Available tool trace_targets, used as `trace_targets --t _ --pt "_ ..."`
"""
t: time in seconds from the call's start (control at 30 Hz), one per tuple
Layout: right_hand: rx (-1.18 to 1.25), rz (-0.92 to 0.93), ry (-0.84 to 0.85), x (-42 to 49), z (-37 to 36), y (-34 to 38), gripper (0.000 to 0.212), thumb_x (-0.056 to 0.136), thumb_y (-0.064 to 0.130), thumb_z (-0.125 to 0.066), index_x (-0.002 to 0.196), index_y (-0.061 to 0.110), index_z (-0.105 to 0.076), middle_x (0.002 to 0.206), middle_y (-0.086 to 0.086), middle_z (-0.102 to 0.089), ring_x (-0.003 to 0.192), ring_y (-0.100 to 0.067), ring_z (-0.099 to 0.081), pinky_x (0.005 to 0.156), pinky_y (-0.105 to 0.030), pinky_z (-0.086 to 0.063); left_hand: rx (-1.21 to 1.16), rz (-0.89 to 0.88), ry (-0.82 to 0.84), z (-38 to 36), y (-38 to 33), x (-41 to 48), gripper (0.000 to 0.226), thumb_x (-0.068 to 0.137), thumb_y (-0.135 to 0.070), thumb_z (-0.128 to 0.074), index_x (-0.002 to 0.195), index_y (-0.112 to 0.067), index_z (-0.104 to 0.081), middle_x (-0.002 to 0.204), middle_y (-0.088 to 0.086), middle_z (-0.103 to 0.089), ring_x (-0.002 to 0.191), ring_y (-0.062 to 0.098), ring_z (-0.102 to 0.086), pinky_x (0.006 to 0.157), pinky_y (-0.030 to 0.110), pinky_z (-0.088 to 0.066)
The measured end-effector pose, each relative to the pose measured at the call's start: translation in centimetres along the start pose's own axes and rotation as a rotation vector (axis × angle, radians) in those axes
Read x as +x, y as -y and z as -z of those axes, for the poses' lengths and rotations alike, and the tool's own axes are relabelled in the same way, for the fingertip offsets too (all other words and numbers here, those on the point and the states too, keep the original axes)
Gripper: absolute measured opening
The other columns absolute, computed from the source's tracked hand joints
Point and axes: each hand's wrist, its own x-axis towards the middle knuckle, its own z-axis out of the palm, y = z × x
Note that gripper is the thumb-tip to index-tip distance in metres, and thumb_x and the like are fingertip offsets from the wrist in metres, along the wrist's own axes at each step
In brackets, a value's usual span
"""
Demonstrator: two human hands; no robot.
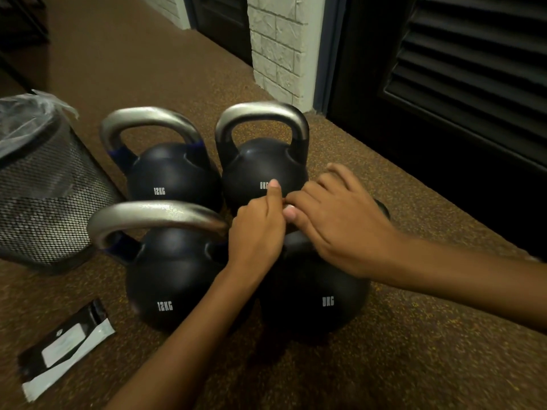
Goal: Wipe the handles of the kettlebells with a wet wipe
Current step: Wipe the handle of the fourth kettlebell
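1. Nearest us, well to the left of the near 8 kg kettlebell (319, 303), a black-and-white sachet (65, 338) is lying flat on the speckled floor (414, 350).
2. The near 8 kg kettlebell is standing upright. We are reaching over it with both arms, and our hands are hiding almost all of its handle.
3. Above its left shoulder, our left hand (257, 235) is curling its fingers in. Our right hand (337, 223) is bending its fingers toward the left, fingertips touching. They seem to be pinching something small, but we cannot tell what. The wet wipe is not showing plainly.
4. We are judging this as readying the wipe at this handle. Next, the wipe needs wrapping round the bar and sliding from end to end.
5. Just left of the near 8 kg kettlebell, the near 12 kg kettlebell (165, 279) is standing with its steel handle bare.
6. Farther left, a mesh bin (44, 202) is holding a clear liner.
7. Behind the near 8 kg kettlebell, the far 8 kg kettlebell (260, 164) is waiting. The far 12 kg kettlebell (171, 173) is standing behind and to the left.
8. Beyond and to the right, dark louvred doors (473, 69) are closing off the view.
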Motion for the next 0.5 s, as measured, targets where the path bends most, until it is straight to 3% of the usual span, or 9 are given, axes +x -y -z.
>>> trace_targets --t 0.2,0.37,0.43,0.5 --pt "0.188 0.012 -0.082 -1.5 -0.4 -2.6 0.044 0.1 0.037 -0.017 0.107 0.02 -0.056 0.089 0.002 -0.059 0.085 -0.017 -0.054 0.088 -0.029 -0.031 -0.016 0.014 0.005 -0.4 0.2 -0.1 0.056 0.099 -0.041 -0.025 0.088 -0.009 -0.068 0.094 0.019 -0.067 0.1 0.036 -0.057 0.092 0.044 -0.042" --pt "0.568 -0.288 -0.149 -2.3 -1.5 -4.4 0.05 0.098 0.041 -0.016 0.09 0.021 -0.061 0.073 -0.003 -0.064 0.064 -0.009 -0.054 0.066 -0.01 -0.034 -0.019 0.004 0.008 -0.8 0.4 -0.1 0.058 0.098 -0.042 -0.023 0.091 -0.006 -0.068 0.092 0.016 -0.069 0.1 0.035 -0.057 0.093 0.044 -0.041" --pt "0.59 -0.353 -0.087 -1.8 -1.2 -4.5 0.052 0.097 0.045 -0.016 0.086 0.022 -0.062 0.067 -0.004 -0.063 0.059 -0.007 -0.056 0.058 -0.016 -0.04 -0.01 -0.002 -0.003 -1.0 0.5 0.0 0.059 0.098 -0.041 -0.022 0.092 -0.004 -0.067 0.092 0.018 -0.069 0.099 0.037 -0.057 0.092 0.045 -0.042" --pt "0.457 -0.302 0.017 -0.8 -0.3 -4.0 0.055 0.097 0.05 -0.013 0.089 0.02 -0.059 0.064 -0.003 -0.06 0.06 -0.017 -0.058 0.063 -0.032 -0.047 -0.004 -0.011 -0.015 -1.0 0.4 -0.1 0.058 0.099 -0.038 -0.021 0.091 -0.003 -0.066 0.091 0.019 -0.068 0.098 0.039 -0.057 0.09 0.044 -0.042"
